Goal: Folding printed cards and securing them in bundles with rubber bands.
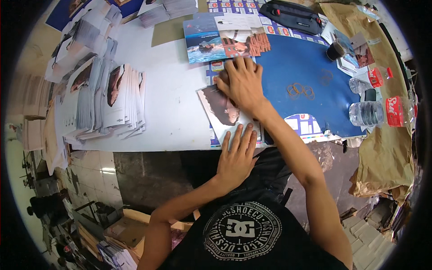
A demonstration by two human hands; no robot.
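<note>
A printed booklet with a picture on its white cover lies near the table's front edge. My left hand rests with its fingers stretched over the lower edge of the booklet. Across the booklet's upper right corner lies my right hand, its fingers bent and pointing away from me; their tips are partly hidden, so I cannot see whether they grip anything. Just beyond that hand sits a fanned pile of colourful printed sheets.
Stacks of folded prints crowd the table's left side. Rubber bands lie on the blue surface. To the right stand plastic bottles and a dark drink cup. A black bag lies at the back, and brown paper hangs off the right edge.
</note>
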